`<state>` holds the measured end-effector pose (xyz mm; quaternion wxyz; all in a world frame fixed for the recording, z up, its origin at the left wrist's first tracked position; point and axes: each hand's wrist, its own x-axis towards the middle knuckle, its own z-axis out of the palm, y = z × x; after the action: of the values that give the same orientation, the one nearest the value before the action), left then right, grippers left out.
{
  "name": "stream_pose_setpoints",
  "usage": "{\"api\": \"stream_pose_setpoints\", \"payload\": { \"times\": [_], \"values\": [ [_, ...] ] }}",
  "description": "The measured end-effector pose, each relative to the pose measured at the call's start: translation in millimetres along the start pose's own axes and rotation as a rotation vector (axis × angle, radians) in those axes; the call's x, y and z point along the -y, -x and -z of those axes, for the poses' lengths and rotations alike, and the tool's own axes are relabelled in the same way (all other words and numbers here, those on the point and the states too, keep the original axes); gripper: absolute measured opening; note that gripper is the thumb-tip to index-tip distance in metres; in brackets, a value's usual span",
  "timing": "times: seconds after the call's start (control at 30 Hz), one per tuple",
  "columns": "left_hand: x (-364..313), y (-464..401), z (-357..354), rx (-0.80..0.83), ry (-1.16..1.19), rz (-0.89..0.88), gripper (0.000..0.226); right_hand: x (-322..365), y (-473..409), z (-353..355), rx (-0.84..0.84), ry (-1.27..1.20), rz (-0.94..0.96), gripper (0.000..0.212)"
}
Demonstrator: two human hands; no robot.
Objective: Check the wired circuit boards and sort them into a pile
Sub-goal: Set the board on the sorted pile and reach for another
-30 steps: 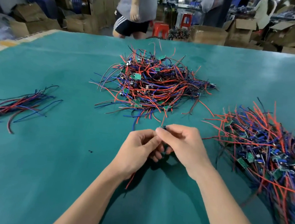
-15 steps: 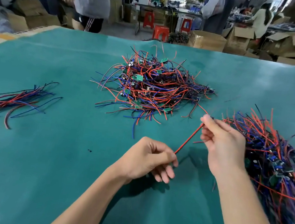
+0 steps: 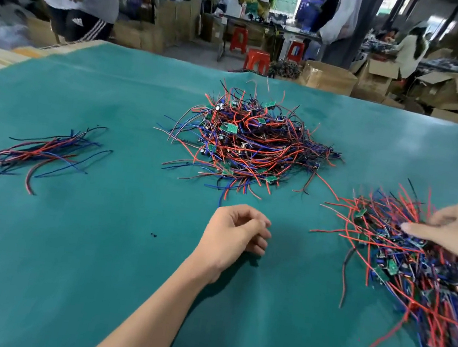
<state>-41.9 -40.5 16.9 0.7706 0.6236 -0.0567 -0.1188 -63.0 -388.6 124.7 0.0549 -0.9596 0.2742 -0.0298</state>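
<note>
Three heaps lie on the green table (image 3: pixel 69 240). Far left is a thin bundle of loose wires (image 3: pixel 40 151), red, blue and black, with no boards that I can make out. In the middle, toward the far edge, sits the tangled heap of wired circuit boards (image 3: pixel 251 144), small green boards poking out between red and blue leads. Just in front of it the left hand (image 3: pixel 233 236) rests with its fingers (image 3: pixel 259 224) loosely curled; nothing shows in its grip, though the palm side is hidden. On the right lies the second pile of boards (image 3: pixel 417 271), spread toward the near edge. The right hand (image 3: pixel 457 230), blurred, is over this pile with fingers partly extended and touching the wires; I cannot tell whether it has hold of a board or is empty.

The main risk, as I judge it, is snagging: leads stick out in all directions, so lifting the hand away could drag neighbouring boards out of the right pile. Stray leads from the middle heap reach near that pile, so the two could mix.
</note>
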Motion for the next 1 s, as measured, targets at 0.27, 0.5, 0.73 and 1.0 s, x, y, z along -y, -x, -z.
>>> {"api": "stream_pose_setpoints", "payload": {
  "times": [0.27,0.5,0.73,1.0],
  "values": [
    [0.4,-4.8,5.7,-0.215,-0.05,-0.058,0.019,197.8,28.0,-64.4,0.031,-0.142,0.749,0.034],
    [4.3,-7.3,6.2,-0.199,-0.09,-0.056,0.02,218.5,-6.9,-108.5,-0.037,-0.12,0.645,0.025],
    [4.6,-8.7,7.7,-0.195,-0.078,-0.039,0.019,207.0,2.5,-93.5,-0.089,-0.216,0.686,0.014],
    [5.4,-10.2,9.8,-0.159,-0.054,-0.052,0.018,157.7,82.3,-10.9,0.327,-1.453,0.596,0.004]
  ]
}}
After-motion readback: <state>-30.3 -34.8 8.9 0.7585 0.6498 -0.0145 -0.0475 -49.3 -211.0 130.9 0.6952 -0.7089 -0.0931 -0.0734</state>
